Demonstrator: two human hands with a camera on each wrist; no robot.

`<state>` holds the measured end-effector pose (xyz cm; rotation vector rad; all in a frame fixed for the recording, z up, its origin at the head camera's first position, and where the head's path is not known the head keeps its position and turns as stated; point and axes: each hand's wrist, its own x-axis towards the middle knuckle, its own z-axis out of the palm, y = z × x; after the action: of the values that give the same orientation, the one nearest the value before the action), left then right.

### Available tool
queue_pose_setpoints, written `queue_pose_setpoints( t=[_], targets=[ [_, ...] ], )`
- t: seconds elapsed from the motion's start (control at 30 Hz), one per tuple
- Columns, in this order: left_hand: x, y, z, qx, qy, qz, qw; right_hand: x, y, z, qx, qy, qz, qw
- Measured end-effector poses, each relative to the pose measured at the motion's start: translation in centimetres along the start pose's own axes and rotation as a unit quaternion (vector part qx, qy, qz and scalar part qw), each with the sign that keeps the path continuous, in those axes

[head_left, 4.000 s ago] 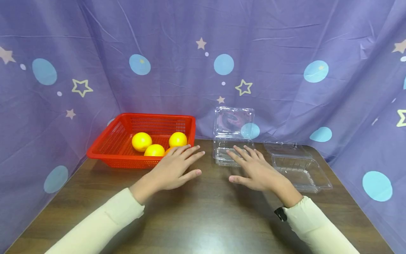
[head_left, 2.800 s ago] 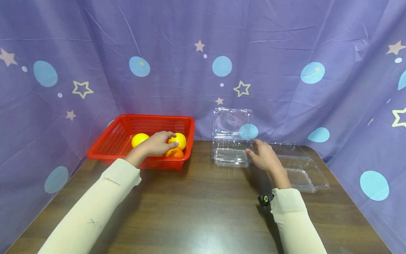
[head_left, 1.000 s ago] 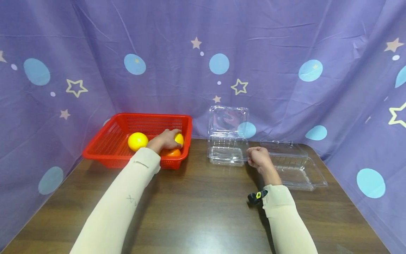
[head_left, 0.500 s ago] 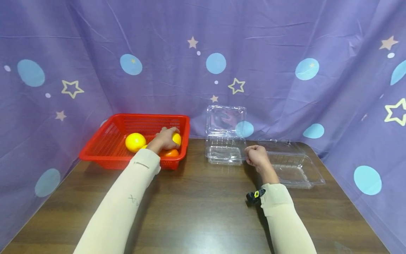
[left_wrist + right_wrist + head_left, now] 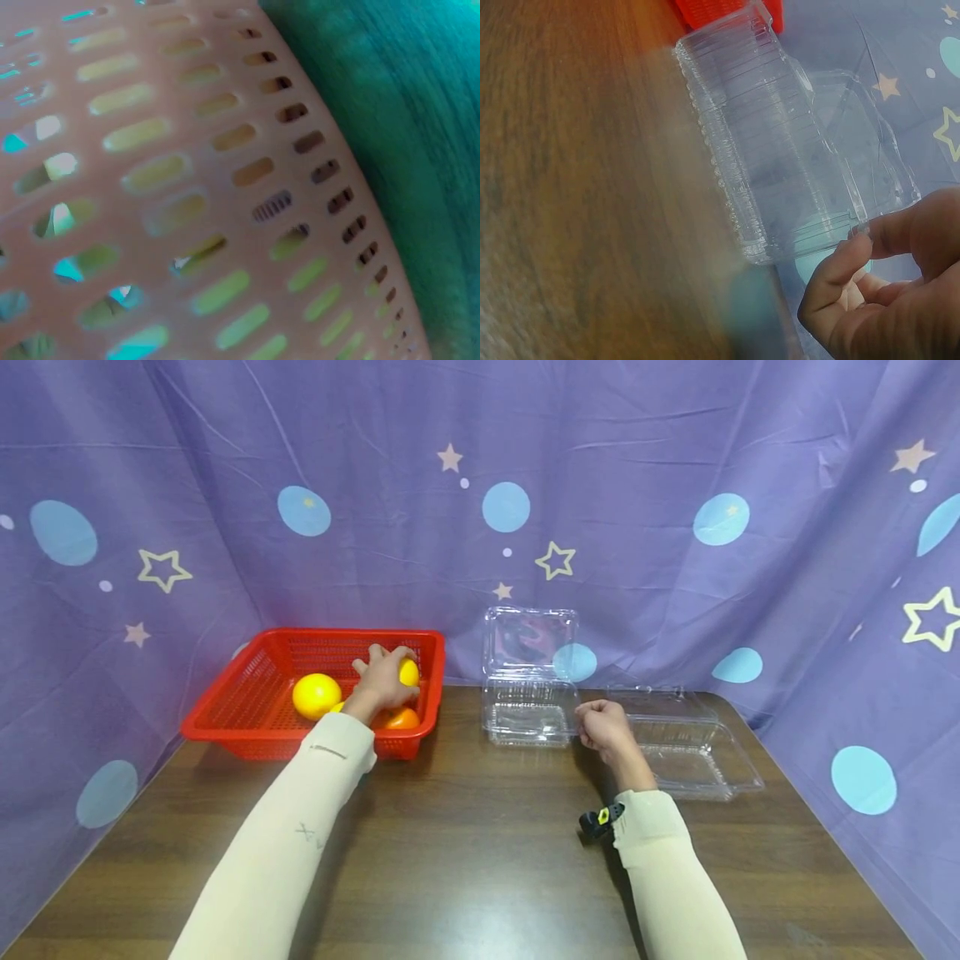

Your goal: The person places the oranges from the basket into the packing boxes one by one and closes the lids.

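Between curved fingers of the left hand sits a round yellow fruit, within a red perforated plastic basket; rightward, fingers of the right hand pinch the rim of a clear plastic clamshell container.

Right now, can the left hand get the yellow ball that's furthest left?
Probably yes: the left hand is over the red basket, and nothing seems to cover the leftmost yellow ball.
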<state>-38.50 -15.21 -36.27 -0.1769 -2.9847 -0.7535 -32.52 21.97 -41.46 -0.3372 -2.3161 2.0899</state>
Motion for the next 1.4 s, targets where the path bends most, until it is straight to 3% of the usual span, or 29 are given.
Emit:
queue_pose_setpoints(
  t=[0.23, 0.47, 0.93, 1.4],
  targets=[
    [-0.6, 1.0, -0.5, -0.021, 0.035, -0.009, 0.9991, -0.1, 0.1, -0.1, 0.003, -0.003, -0.003, 1.0000],
    [-1.2, 2.3, -0.9, -0.014, 0.079, -0.018, 0.9966, 0.0, 0.1, -0.2, 0.006, -0.006, -0.002, 1.0000],
    [-2.0, 6.2, -1.8, 0.009, 0.116, 0.032, 0.9927, -0.1, -0.2, -0.1, 0.008, -0.002, 0.000, 1.0000],
    [-2.5, 11.0, -0.4, 0.054, 0.122, 0.084, 0.9875, 0.0, 0.1, -0.1, 0.011, -0.007, -0.001, 0.9999]
  ],
)
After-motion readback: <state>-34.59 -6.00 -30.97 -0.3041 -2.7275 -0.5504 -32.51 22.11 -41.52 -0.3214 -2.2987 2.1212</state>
